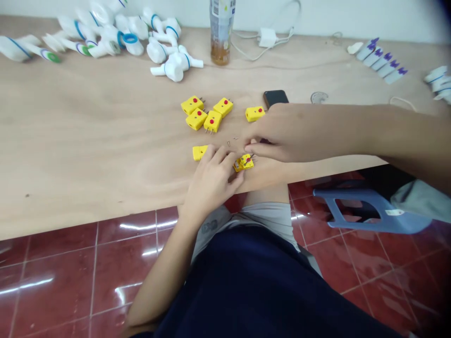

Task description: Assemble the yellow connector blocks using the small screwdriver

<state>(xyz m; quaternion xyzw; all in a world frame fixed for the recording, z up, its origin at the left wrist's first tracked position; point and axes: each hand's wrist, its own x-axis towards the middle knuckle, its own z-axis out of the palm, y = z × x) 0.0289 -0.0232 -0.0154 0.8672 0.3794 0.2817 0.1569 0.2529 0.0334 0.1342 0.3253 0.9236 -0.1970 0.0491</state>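
Near the table's front edge, my left hand (pixel 214 176) is curled with its thumb and fingertips against an opened yellow plug (pixel 246 161) that shows a red dot and small metal parts. A yellow cover piece (pixel 199 152) lies beside its fingers. My right hand (pixel 273 134) is above and to the right of that plug, thumb and forefinger pinched together; what is between them is too small to make out. Small screws (pixel 228 143) lie between the hands. Several closed yellow plugs (pixel 213 121) sit behind them, and one more yellow plug (pixel 254 113) is by my right hand.
A black box-like object (pixel 276 97) lies behind my right hand. Farther back are a bottle (pixel 221 35), a white adapter with cable (pixel 268 37), several white parts with blue rings (pixel 174 65) and white pieces with purple tops (pixel 382 61). A blue stool (pixel 373 211) stands at right.
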